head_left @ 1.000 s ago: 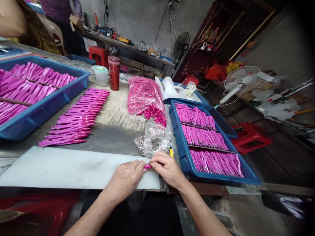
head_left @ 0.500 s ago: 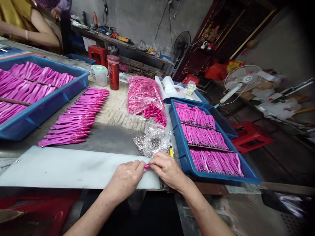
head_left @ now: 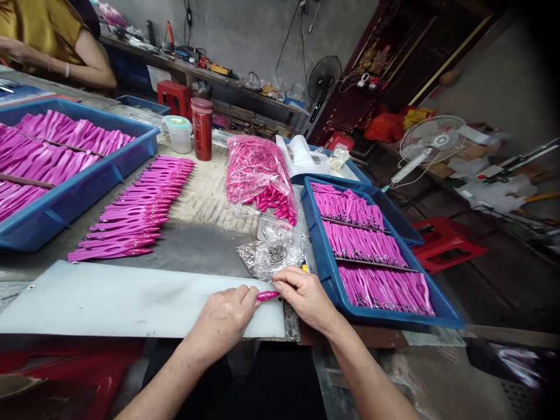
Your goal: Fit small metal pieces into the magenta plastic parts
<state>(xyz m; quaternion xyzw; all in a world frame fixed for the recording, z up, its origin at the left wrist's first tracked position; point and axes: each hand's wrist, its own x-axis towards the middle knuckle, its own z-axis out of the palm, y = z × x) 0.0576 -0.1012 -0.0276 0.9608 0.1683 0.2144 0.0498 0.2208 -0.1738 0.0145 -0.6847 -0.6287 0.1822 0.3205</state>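
My left hand (head_left: 230, 318) is closed over the white board, its fingers pinching a pink plastic piece. The glossy, tapered tip (head_left: 268, 296) of that piece sticks out to the right; the rest is hidden in the hand. Just right of the tip, my right hand (head_left: 306, 297) has thumb and fingers pressed together; anything small between them cannot be made out. Behind it lies a clear plastic bag of small metal parts (head_left: 273, 254). A yellow handle (head_left: 305, 267) shows partly beside the right hand. Finished-looking pink pieces with pointed tips (head_left: 135, 210) lie in a row at left.
The white board (head_left: 131, 300) runs along the table's front edge. Blue trays of pink pieces stand at left (head_left: 87, 201) and right (head_left: 324, 274). A bag of pink tips (head_left: 258, 169), a red flask (head_left: 202, 131) and a lidded tub (head_left: 178, 135) stand behind. Another person (head_left: 56, 46) sits at far left.
My right hand has drawn slightly right, off the pink piece, baring its tapered tip. My left hand stays in place. The person at far left has shifted.
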